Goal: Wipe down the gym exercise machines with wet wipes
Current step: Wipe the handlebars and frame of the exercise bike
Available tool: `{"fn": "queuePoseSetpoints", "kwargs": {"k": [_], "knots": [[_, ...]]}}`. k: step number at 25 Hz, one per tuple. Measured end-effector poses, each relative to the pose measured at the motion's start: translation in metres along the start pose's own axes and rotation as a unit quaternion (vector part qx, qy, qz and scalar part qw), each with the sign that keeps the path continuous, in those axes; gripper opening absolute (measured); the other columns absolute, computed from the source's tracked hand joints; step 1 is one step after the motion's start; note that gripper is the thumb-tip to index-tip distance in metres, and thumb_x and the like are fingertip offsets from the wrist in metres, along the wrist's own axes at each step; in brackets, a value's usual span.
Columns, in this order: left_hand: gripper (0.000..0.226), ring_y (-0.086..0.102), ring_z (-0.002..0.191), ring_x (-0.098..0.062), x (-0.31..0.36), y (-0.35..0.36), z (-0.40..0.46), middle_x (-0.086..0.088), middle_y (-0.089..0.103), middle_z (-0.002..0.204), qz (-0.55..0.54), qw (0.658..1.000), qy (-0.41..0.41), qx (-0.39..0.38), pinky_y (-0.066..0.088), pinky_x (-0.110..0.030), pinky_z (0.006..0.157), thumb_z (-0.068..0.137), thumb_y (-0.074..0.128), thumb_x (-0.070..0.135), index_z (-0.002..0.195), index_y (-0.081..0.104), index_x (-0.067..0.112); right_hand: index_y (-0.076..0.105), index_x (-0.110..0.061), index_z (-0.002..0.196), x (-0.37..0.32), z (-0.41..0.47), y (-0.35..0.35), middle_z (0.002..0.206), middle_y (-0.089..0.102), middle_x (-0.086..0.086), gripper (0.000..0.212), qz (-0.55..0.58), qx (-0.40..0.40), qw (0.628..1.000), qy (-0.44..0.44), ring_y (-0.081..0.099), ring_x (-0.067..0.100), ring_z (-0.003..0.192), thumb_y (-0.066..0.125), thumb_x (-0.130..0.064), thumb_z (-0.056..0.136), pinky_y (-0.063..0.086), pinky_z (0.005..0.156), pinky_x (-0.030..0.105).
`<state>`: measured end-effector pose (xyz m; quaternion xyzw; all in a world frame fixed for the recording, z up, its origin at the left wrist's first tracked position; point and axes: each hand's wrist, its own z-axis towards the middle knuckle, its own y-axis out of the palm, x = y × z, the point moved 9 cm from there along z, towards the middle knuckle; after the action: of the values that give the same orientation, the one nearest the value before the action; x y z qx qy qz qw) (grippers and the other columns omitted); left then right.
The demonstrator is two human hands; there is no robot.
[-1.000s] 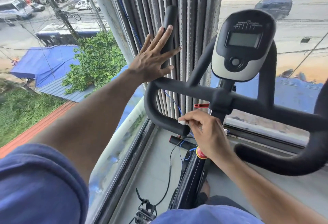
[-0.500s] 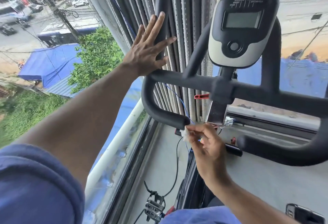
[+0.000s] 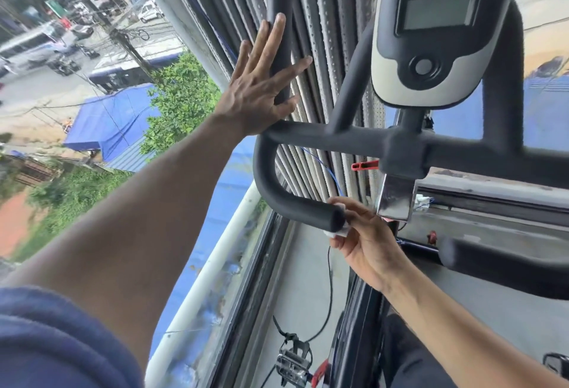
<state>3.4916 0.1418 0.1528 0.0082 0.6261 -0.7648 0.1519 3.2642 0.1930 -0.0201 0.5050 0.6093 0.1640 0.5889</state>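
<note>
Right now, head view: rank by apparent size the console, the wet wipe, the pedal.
1. Console, largest.
2. Pedal, farther from the camera, so apparent size only.
3. Wet wipe, smallest, mostly hidden by the right hand.

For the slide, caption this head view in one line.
Right hand presses a wet wipe to the exercise bike handlebar end; left hand braces flat on its upright grip.

Left hand [image 3: 261, 92] flat, fingers spread, against the upright foam grip of the exercise bike handlebar [image 3: 338, 138]. Right hand [image 3: 363, 243] pinching a white wet wipe [image 3: 338, 230] on the handlebar's lower left tip. Console [image 3: 437, 33] just above the handlebar, pedal [image 3: 292, 363] way below.
</note>
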Motion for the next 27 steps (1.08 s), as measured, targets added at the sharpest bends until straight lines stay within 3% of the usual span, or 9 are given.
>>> {"fn": "queuePoseSetpoints", "kwargs": {"k": [5,9,14,18,21,25,27], "knots": [[0.068,-0.008,0.160,-0.036,-0.002,-0.002,0.001,-0.017,-0.010,0.174,0.004,1.000,0.000,0.007,0.004,-0.063,0.128,0.097,0.050,0.050,0.160,0.026,0.053,0.071,0.005,0.106,-0.002,0.042,0.025,0.098,0.070,0.021,0.026,-0.160,-0.031,0.987,0.000,0.064,0.028,0.078,0.071,-0.008,0.083,0.055,0.059,0.033],[0.063,-0.006,0.160,-0.037,0.000,-0.001,0.000,-0.017,-0.007,0.174,0.001,1.000,-0.002,0.016,0.006,-0.065,0.127,0.097,0.052,0.047,0.157,0.034,0.052,0.071,-0.002,0.104,0.008,0.025,0.007,0.090,0.064,0.010,0.044,-0.009,-0.095,0.994,0.048,0.063,0.014,0.070,0.090,-0.027,0.073,0.055,0.055,0.023],[0.057,-0.004,0.160,-0.041,-0.002,0.002,0.000,-0.020,-0.003,0.174,-0.032,0.999,0.004,0.032,0.011,-0.069,0.124,0.096,0.055,0.045,0.152,0.043,0.049,0.074,-0.005,0.097,-0.002,0.023,0.006,0.088,0.065,0.012,0.028,-0.027,-0.114,0.993,0.032,0.061,0.018,0.063,0.085,-0.021,0.077,0.054,0.050,0.027],[0.057,-0.002,0.160,-0.043,-0.003,0.000,0.001,-0.021,-0.001,0.173,-0.037,0.999,0.007,0.039,0.013,-0.069,0.123,0.097,0.055,0.043,0.152,0.044,0.047,0.072,-0.004,0.102,0.001,0.055,0.030,0.098,0.067,0.016,0.012,-0.141,-0.117,0.983,0.021,0.062,0.027,0.076,0.068,-0.011,0.092,0.053,0.056,0.034],[0.056,-0.003,0.160,-0.042,-0.002,0.000,0.000,-0.021,-0.001,0.173,-0.034,0.999,0.002,0.037,0.012,-0.069,0.124,0.097,0.054,0.045,0.152,0.045,0.047,0.073,-0.005,0.104,0.004,0.058,0.030,0.101,0.069,0.013,0.014,-0.132,-0.145,0.980,0.025,0.064,0.025,0.081,0.066,-0.011,0.094,0.054,0.062,0.035],[0.054,-0.002,0.159,-0.044,-0.005,0.002,0.003,-0.023,-0.001,0.173,-0.028,0.999,0.008,0.042,0.011,-0.069,0.124,0.097,0.042,0.057,0.150,0.046,0.048,0.071,0.005,0.114,0.003,0.035,-0.001,0.113,0.068,0.019,0.051,-0.036,-0.151,0.985,0.069,0.070,0.023,0.090,0.090,-0.014,0.071,0.062,0.068,0.030],[0.056,-0.002,0.159,-0.044,-0.005,0.003,0.003,-0.023,-0.001,0.172,-0.039,0.998,0.009,0.042,0.010,-0.069,0.124,0.098,0.033,0.064,0.150,0.046,0.050,0.074,0.004,0.111,0.004,0.029,-0.008,0.110,0.070,0.020,0.055,-0.049,-0.134,0.988,0.058,0.072,0.022,0.083,0.094,-0.017,0.065,0.061,0.065,0.027]]}}
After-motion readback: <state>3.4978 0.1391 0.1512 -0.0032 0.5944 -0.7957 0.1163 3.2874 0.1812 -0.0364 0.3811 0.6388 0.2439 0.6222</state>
